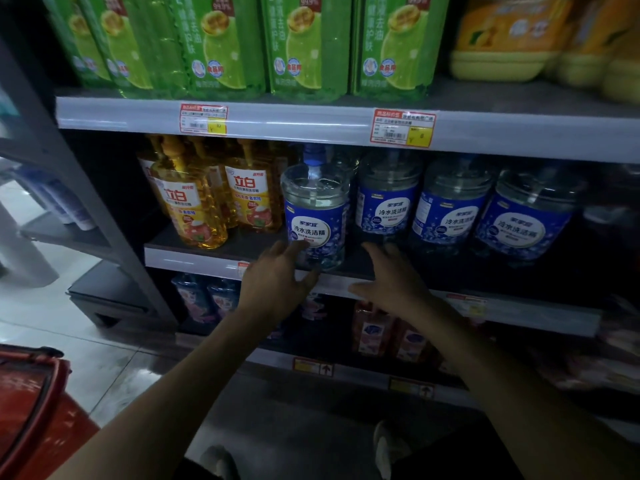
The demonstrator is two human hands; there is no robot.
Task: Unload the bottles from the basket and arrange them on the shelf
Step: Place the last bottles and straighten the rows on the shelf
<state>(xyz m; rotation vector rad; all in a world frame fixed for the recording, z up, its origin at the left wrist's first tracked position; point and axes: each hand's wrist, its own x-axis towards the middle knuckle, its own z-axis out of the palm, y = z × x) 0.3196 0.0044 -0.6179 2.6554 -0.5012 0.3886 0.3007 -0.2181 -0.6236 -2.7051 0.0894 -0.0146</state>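
Observation:
A clear bottle with a blue label (316, 216) stands upright at the front edge of the middle shelf (194, 259). My left hand (277, 277) is just below and left of it, fingers spread, fingertips at the bottle's base. My right hand (393, 277) hovers open to the bottle's right, apart from it. Three matching blue-label bottles (450, 209) stand in a row further right on the same shelf. The red basket (31, 393) shows at the lower left corner; its contents are hidden.
Yellow detergent bottles (194, 202) stand left of the blue ones. Green bottles (304, 46) fill the upper shelf, with orange packs (509, 36) at the right. More bottles sit on the lower shelf (221, 299). My shoes (388, 445) show on the floor below.

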